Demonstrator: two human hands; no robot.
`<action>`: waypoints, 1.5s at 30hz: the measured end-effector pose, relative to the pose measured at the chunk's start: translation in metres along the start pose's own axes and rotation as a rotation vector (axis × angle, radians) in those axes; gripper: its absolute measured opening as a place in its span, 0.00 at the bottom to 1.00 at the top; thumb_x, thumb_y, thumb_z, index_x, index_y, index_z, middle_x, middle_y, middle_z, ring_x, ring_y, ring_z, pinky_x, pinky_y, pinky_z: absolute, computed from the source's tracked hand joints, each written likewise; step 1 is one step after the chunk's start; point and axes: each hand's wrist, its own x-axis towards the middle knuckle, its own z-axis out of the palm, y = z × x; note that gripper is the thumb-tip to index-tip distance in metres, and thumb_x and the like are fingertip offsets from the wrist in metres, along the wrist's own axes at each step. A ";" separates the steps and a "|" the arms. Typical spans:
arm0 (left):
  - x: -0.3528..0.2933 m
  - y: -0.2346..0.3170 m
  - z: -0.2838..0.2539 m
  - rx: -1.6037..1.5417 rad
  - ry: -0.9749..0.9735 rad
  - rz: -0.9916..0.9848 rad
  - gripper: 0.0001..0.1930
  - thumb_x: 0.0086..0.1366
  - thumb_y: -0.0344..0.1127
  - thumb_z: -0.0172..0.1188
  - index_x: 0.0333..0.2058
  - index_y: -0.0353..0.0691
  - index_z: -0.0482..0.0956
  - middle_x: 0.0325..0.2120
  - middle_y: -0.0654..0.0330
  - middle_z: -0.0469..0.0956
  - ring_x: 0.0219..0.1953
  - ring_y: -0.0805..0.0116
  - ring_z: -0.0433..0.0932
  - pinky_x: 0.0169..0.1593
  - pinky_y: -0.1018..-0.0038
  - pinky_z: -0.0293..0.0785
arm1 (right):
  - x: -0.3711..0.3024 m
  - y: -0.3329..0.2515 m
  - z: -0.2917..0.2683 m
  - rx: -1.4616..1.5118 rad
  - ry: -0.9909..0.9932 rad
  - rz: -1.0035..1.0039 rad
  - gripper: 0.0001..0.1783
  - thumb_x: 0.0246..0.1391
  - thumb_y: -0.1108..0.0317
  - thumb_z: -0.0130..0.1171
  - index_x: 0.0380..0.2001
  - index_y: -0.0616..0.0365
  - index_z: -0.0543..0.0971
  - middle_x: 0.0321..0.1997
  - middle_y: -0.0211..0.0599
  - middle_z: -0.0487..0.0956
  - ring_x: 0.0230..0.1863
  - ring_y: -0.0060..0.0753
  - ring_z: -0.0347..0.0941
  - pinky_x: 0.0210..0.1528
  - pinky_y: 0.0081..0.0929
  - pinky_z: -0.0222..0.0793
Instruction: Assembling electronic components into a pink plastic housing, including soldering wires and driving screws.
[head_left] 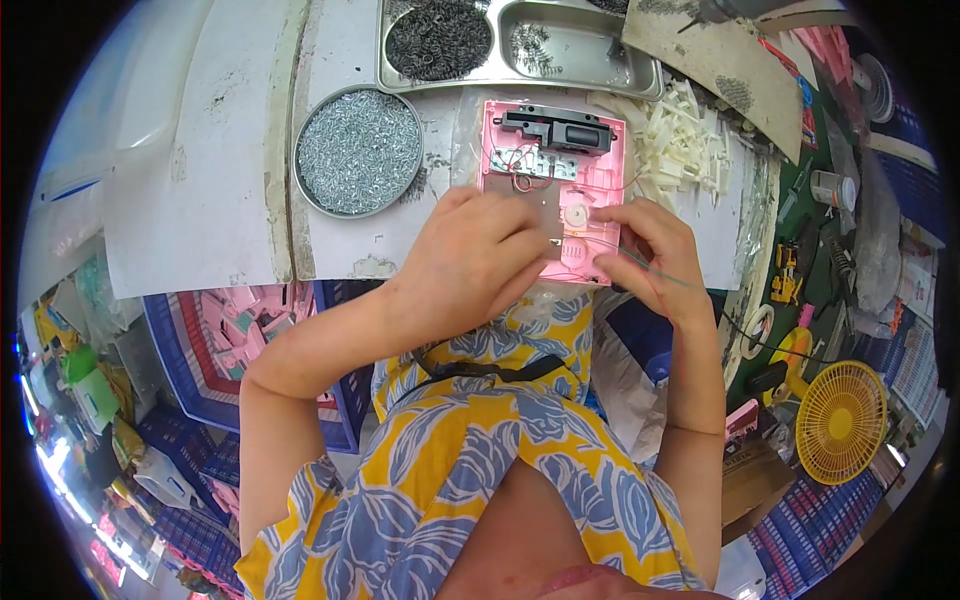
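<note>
A pink plastic housing (610,150) lies on the table in front of me, its inside facing up. It carries a black mechanism (560,132), a grey plate (525,205), a white round part (576,215) and thin wires. My left hand (465,250) is over the housing's left side, fingers curled together near the grey plate's lower edge; whatever they pinch is hidden. At the right side, my right hand (655,250) has thumb and index finger apart, the index tip beside the white round part. A thin green wire (625,250) passes near its thumb.
A round tray of small silver screws (358,150) stands to the left. Behind is a metal tray (590,85) with dark springs (438,40). Pale plastic strips (685,145) are piled at right. A blue crate (345,400) sits lower left, a yellow fan (840,420) lower right.
</note>
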 end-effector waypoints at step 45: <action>-0.060 -0.006 0.010 -0.284 0.159 -0.527 0.07 0.59 0.28 0.69 0.30 0.39 0.78 0.24 0.56 0.75 0.21 0.57 0.75 0.24 0.66 0.71 | -0.023 -0.051 0.035 -0.265 -0.050 -0.086 0.23 0.50 0.55 0.70 0.48 0.50 0.85 0.48 0.36 0.78 0.52 0.43 0.68 0.57 0.44 0.61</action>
